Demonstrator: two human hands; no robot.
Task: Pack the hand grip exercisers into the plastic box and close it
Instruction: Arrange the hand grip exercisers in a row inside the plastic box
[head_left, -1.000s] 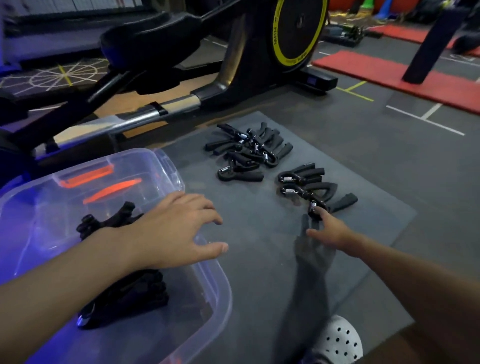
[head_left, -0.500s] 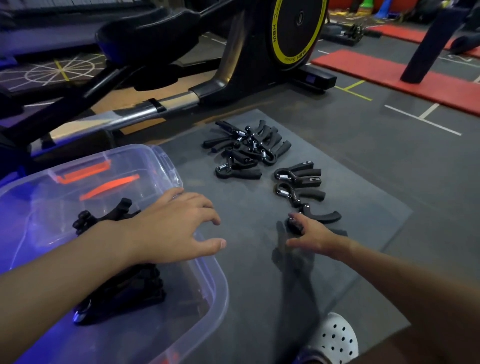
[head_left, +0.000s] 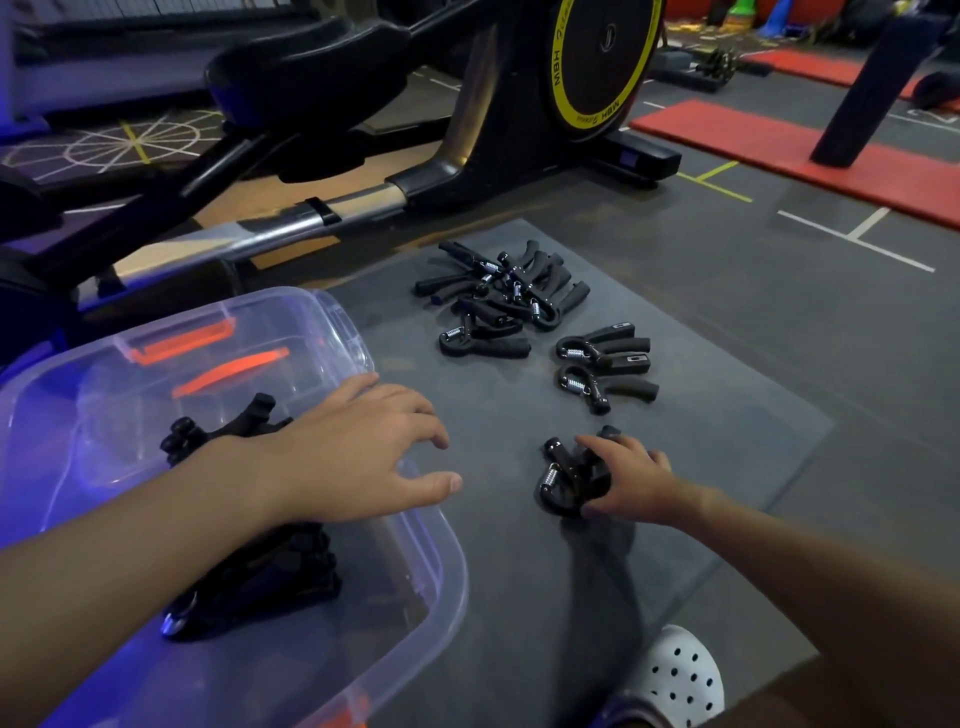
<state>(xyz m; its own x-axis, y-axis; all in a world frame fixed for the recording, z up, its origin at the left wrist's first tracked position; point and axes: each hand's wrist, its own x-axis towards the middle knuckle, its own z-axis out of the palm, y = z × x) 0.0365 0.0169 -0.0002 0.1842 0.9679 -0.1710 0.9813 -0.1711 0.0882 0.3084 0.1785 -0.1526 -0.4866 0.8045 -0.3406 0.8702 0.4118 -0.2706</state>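
One black hand grip exerciser (head_left: 563, 480) with a shiny spring lies on its side, pinched in the right fingers (head_left: 597, 443). Two more exercisers (head_left: 605, 364) lie flat just past them. A heap (head_left: 506, 288) lies farther off. The clear plastic box (head_left: 441, 566) sits open under the left fingers (head_left: 410, 415), with a black bunch (head_left: 260, 577) inside.

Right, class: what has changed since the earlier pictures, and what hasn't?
The right hand dragged the nearest black spring-loaded hand grip exerciser across the grey mat towards the person and now grips it. The left hand stayed spread above the clear plastic box; the other exercisers did not move.
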